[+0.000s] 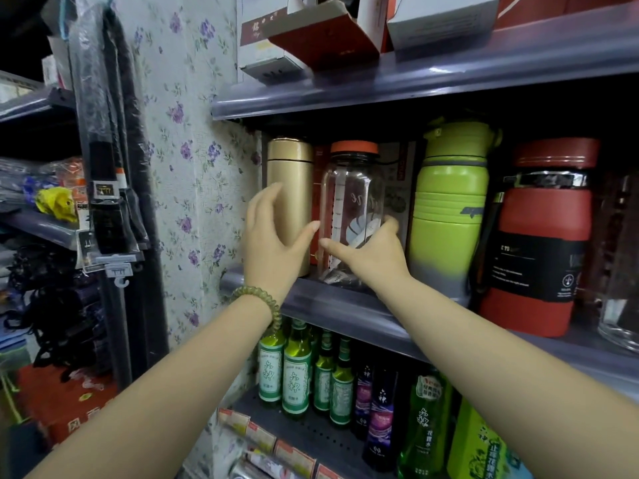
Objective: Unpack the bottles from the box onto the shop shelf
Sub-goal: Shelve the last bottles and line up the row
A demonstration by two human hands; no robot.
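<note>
A clear plastic bottle with an orange lid stands on the grey shop shelf, between a gold flask and a tall green bottle. My right hand wraps the clear bottle's lower part, fingers on its right side and thumb across the front. My left hand is open in front of the gold flask, its fingers spread on the flask's left and its thumb reaching toward the clear bottle. The box is not in view.
A big red bottle and a glass vessel stand further right on the same shelf. Cartons overhang the shelf above. Small green and purple bottles fill the shelf below. A floral-papered wall is at the left.
</note>
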